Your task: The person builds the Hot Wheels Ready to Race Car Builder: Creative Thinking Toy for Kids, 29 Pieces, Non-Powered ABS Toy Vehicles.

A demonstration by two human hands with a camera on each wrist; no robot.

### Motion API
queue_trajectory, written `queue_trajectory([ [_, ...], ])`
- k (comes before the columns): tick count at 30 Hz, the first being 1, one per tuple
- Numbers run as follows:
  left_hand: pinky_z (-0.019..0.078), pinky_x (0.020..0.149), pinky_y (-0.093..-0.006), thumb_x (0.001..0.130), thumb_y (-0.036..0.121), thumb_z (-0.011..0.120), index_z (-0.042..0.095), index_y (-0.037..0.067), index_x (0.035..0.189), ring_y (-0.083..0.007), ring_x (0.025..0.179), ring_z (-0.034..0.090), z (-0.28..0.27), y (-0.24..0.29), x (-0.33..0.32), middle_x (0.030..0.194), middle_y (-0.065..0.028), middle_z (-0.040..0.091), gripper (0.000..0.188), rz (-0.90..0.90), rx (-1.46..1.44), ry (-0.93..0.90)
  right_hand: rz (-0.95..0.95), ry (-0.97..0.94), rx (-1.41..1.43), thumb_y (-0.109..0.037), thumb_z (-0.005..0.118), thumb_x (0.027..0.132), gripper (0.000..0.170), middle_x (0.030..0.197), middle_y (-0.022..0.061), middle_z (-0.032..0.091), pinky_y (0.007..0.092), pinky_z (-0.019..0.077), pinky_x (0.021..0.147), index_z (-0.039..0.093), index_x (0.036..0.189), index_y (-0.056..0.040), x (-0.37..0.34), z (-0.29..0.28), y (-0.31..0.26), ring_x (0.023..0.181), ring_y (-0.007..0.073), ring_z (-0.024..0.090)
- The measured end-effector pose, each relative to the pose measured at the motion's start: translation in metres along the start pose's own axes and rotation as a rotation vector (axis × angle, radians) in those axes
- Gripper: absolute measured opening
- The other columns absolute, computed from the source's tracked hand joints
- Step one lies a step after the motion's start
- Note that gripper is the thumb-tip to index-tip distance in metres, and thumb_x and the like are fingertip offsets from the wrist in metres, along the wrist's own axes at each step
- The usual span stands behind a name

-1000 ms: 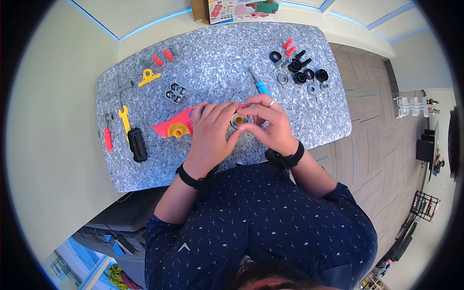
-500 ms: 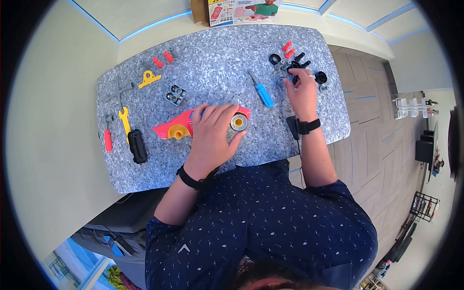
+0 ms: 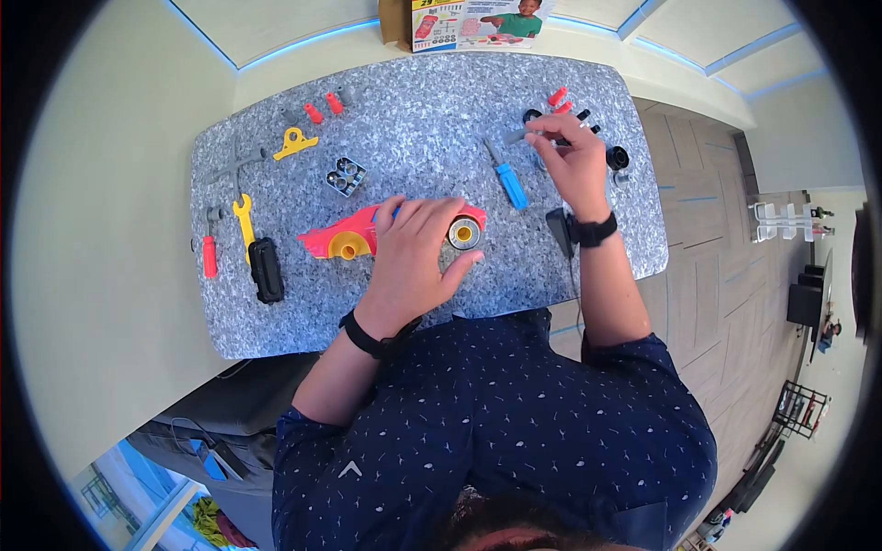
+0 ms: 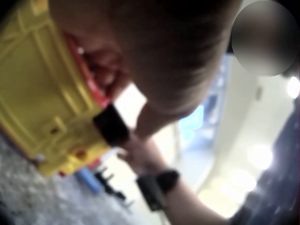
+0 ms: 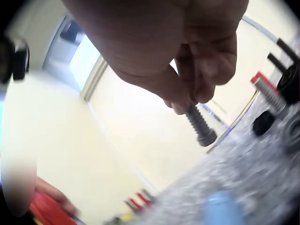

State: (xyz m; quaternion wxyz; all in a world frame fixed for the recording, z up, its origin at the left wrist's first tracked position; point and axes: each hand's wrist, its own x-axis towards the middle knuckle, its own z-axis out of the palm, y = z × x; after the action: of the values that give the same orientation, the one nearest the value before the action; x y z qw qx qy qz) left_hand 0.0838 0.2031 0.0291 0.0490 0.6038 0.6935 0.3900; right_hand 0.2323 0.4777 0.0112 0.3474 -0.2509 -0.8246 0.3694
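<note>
A red toy car (image 3: 322, 241) lies on its side near the front of the table, its yellow underside (image 4: 42, 89) facing the left wrist camera. My left hand (image 3: 413, 257) grips the car's middle, fingers over the far side and thumb on the near side. A wheel with a grey rim (image 3: 465, 233) sits at the car's right end, around a yellow hub. Between thumb and fingertips, my right hand (image 3: 577, 163) pinches a grey toy screw (image 5: 200, 124), its head pointing away from the fingers, above the table beside the loose parts.
A blue screwdriver (image 3: 511, 185) lies between the hands. Black wheels (image 3: 617, 157) and red screws (image 3: 557, 95) are at the right. A grey block (image 3: 345, 176), yellow wrench (image 3: 243, 225), black piece (image 3: 265, 270) and red screwdriver (image 3: 209, 255) lie leftward. A printed box (image 3: 478, 26) stands behind.
My right hand left the wheel, reached to the loose parts at the right and now holds up a grey toy screw from there. My left hand keeps its grip on the car.
</note>
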Motion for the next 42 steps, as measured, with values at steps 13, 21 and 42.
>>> queue_trajectory([
  [13, 0.0339, 0.121, -0.0607, 0.101, 0.035, 0.078, 0.067, 0.005, 0.147, -0.0299, 0.131, 0.068, -0.002, -0.004, -0.001, 0.153, -0.0104, 0.072, 0.056, 0.034, 0.016, -0.029, 0.062, -0.204, 0.316, -0.004, 0.093, 0.088, 0.031, 0.103, 0.0019, 0.079, 0.0295, 0.054, 0.074, 0.079, 0.115, -0.0083, -0.075, 0.04, -0.092, 0.091, 0.0131, 0.072],
  [21, 0.033, 0.123, -0.0587, 0.107, 0.034, 0.071, 0.071, 0.005, 0.149, -0.0255, 0.132, 0.068, 0.0, -0.008, 0.0, 0.157, -0.0071, 0.072, 0.051, 0.075, 0.084, -0.046, -0.049, -0.207, 0.232, -0.003, 0.093, 0.084, 0.03, 0.106, 0.0043, 0.076, 0.032, 0.0534, 0.076, 0.081, 0.111, -0.0088, -0.082, 0.043, -0.082, 0.09, 0.0186, 0.069],
  [42, 0.0346, 0.122, -0.0537, 0.091, 0.042, 0.09, 0.07, 0.009, 0.151, -0.0254, 0.128, 0.068, 0.002, 0.0, 0.001, 0.142, -0.0058, 0.078, 0.071, 0.044, 0.106, -0.014, 0.083, -0.117, -0.271, -0.016, 0.095, 0.088, 0.038, 0.11, 0.0134, 0.074, 0.0411, 0.0565, 0.079, 0.073, 0.117, -0.0057, -0.074, 0.012, -0.007, 0.094, 0.0295, 0.071],
])
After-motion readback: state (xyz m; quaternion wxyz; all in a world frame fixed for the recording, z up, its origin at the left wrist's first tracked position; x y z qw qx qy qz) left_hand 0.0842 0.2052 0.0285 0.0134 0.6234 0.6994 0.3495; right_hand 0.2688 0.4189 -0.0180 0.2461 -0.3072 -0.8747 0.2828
